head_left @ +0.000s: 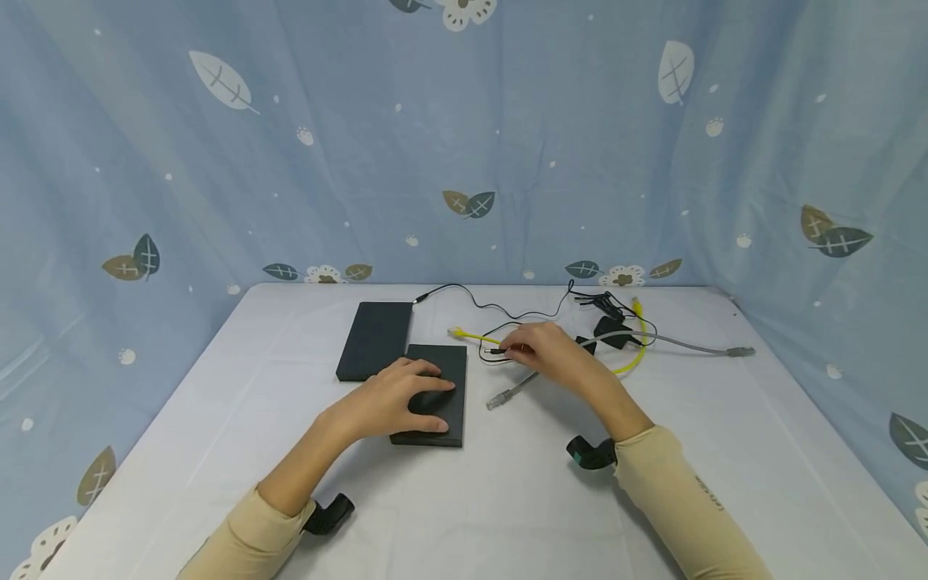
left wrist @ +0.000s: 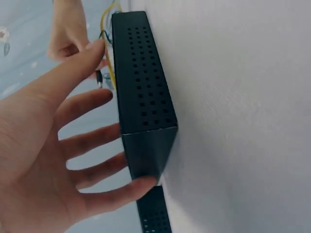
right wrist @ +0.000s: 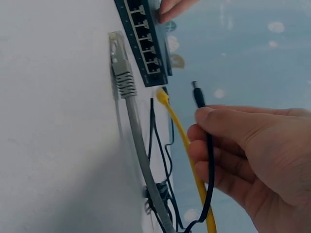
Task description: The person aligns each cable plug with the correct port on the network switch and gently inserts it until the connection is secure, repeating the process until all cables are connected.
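Observation:
My left hand [head_left: 395, 399] rests with spread fingers on the top of the nearer black network switch [head_left: 453, 423]. In the left wrist view, the switch's vented side [left wrist: 146, 77] shows and the fingers [left wrist: 97, 141] lie along its top. My right hand [head_left: 554, 358] pinches a black DC power plug [right wrist: 199, 97] between thumb and fingers, its metal tip pointing toward the switch and apart from it. A row of ports [right wrist: 146, 46] faces the right hand. The plug's thin black cord [right wrist: 210, 170] trails below the fingers in the right wrist view.
A second black switch [head_left: 377, 334] lies behind to the left, with a thin cord [head_left: 449, 285] at its far corner. A grey network cable [head_left: 689, 345], a yellow network cable [head_left: 634, 362] and black power adapters [head_left: 615, 330] lie tangled on the right. A patterned curtain [head_left: 464, 145] stands behind.

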A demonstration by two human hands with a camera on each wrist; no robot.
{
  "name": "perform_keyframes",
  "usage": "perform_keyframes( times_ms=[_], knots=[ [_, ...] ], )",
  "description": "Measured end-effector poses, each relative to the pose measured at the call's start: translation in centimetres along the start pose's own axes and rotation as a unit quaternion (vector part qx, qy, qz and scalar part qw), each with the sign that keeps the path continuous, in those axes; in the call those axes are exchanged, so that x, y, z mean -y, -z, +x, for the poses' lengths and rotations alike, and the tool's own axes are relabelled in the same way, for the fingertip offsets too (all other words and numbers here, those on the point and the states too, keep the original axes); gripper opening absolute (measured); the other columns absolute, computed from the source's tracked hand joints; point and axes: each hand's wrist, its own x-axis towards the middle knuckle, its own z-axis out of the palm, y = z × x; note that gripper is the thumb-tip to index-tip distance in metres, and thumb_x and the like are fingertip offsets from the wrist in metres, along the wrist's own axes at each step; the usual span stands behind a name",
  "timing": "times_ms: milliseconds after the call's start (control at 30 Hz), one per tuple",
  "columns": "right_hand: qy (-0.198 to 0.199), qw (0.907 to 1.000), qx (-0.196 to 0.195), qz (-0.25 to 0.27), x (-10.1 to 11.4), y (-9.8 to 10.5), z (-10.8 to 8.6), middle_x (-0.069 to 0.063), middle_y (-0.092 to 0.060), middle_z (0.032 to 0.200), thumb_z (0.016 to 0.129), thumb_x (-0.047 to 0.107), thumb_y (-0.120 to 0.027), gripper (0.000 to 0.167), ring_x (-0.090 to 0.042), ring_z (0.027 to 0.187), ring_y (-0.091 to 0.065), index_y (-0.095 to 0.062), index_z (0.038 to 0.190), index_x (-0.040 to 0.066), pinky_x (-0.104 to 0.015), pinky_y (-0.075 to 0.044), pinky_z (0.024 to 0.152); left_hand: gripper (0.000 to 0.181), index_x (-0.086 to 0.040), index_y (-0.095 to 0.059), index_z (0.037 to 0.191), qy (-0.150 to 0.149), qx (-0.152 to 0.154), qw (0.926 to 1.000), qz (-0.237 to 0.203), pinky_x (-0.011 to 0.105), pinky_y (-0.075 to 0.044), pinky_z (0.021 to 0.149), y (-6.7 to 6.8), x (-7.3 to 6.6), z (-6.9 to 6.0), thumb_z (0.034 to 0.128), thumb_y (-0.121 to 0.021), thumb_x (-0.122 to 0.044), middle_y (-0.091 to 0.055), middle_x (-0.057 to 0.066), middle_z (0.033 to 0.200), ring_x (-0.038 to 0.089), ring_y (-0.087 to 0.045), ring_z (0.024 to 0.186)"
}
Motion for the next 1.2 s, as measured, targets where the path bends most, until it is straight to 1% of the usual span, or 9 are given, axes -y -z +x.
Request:
perform_keyframes(
  times_ms=[100,200,333,467,667,867,933,1100,1200],
  knots=[
    [-0.009,0.9999,0.01,0.001,-0.2,0.1,-0.1,-0.002,-0.075,0.095,0.091,0.01,-0.069,0.012,-0.009,0.081,-0.066,-0.077,0.1,0.009,-0.025,-0.055,0.072,0.06,-0.03,-0.063,0.133,0.02,-0.01,0.9997,0.004,0.058,-0.05,0.088,0.0,0.1,0.4,0.0816,-0.071,-0.058,-0.054,0.001,0.14,0.03,-0.048,0.128],
    [-0.016,0.9997,0.021,-0.001,-0.3,0.0,-0.1,-0.001,-0.075,0.093,0.091,0.009,-0.069,0.011,-0.007,0.078,-0.065,-0.077,0.099,0.009,-0.023,-0.055,0.07,0.061,-0.031,-0.062,0.134,0.032,-0.016,0.9993,0.013,0.053,-0.052,0.08,0.0,0.2,0.8,0.0807,-0.072,-0.059,-0.054,0.0,0.139,0.025,-0.05,0.122],
    [-0.016,0.9996,0.021,-0.01,-0.2,-0.1,0.1,-0.001,-0.074,0.092,0.091,0.009,-0.069,0.011,-0.008,0.079,-0.065,-0.077,0.098,0.009,-0.023,-0.055,0.07,0.062,-0.031,-0.063,0.133,0.042,-0.025,0.9987,0.014,0.05,-0.052,0.075,0.0,0.2,1.3,0.0785,-0.073,-0.06,-0.054,-0.001,0.138,0.024,-0.05,0.117],
    [-0.022,0.9994,0.02,-0.02,0.0,-0.3,0.3,0.001,-0.074,0.091,0.091,0.01,-0.068,0.01,-0.008,0.08,-0.065,-0.076,0.098,0.01,-0.022,-0.055,0.071,0.061,-0.032,-0.063,0.132,0.05,-0.031,0.9981,0.015,0.051,-0.052,0.076,0.0,0.4,1.6,0.0786,-0.073,-0.061,-0.053,0.0,0.139,0.025,-0.048,0.118],
    [-0.039,0.9987,0.03,-0.013,0.4,-0.3,0.6,0.0,-0.074,0.092,0.093,0.011,-0.066,0.012,-0.008,0.08,-0.065,-0.076,0.1,0.009,-0.023,-0.054,0.07,0.058,-0.031,-0.064,0.132,0.045,-0.035,0.9982,0.018,0.057,-0.052,0.079,-0.2,0.6,1.5,0.0816,-0.071,-0.06,-0.051,0.004,0.143,0.03,-0.046,0.124],
    [-0.061,0.9973,0.039,-0.012,0.6,-0.3,0.8,0.001,-0.073,0.094,0.093,0.014,-0.067,0.013,-0.008,0.081,-0.065,-0.076,0.103,0.011,-0.024,-0.054,0.071,0.06,-0.033,-0.062,0.133,0.045,-0.041,0.9977,0.028,0.056,-0.052,0.079,-0.9,0.6,1.4,0.0818,-0.068,-0.064,-0.05,0.005,0.145,0.031,-0.045,0.126],
    [-0.063,0.9972,0.039,-0.013,0.5,-0.4,0.9,0.001,-0.074,0.093,0.093,0.013,-0.067,0.013,-0.008,0.081,-0.065,-0.076,0.102,0.011,-0.024,-0.054,0.071,0.061,-0.033,-0.062,0.134,0.042,-0.041,0.9979,0.027,0.055,-0.052,0.081,-1.1,0.5,1.5,0.0815,-0.067,-0.065,-0.049,0.006,0.145,0.032,-0.044,0.126],
    [-0.055,0.9975,0.04,-0.018,0.4,-0.7,0.9,0.001,-0.074,0.094,0.093,0.013,-0.067,0.013,-0.008,0.082,-0.065,-0.076,0.102,0.011,-0.024,-0.054,0.072,0.064,-0.032,-0.06,0.136,0.036,-0.029,0.9987,0.02,0.054,-0.05,0.09,-1.2,-0.3,1.6,0.0815,-0.067,-0.064,-0.046,0.009,0.147,0.034,-0.042,0.126],
    [-0.054,0.9975,0.041,-0.019,0.3,-0.8,0.8,0.002,-0.074,0.095,0.093,0.013,-0.067,0.013,-0.008,0.083,-0.065,-0.076,0.102,0.012,-0.026,-0.055,0.074,0.065,-0.033,-0.059,0.137,0.037,-0.023,0.9987,0.028,0.053,-0.051,0.087,-1.2,-0.9,1.7,0.0816,-0.066,-0.066,-0.045,0.008,0.148,0.035,-0.042,0.127]
  ],
)
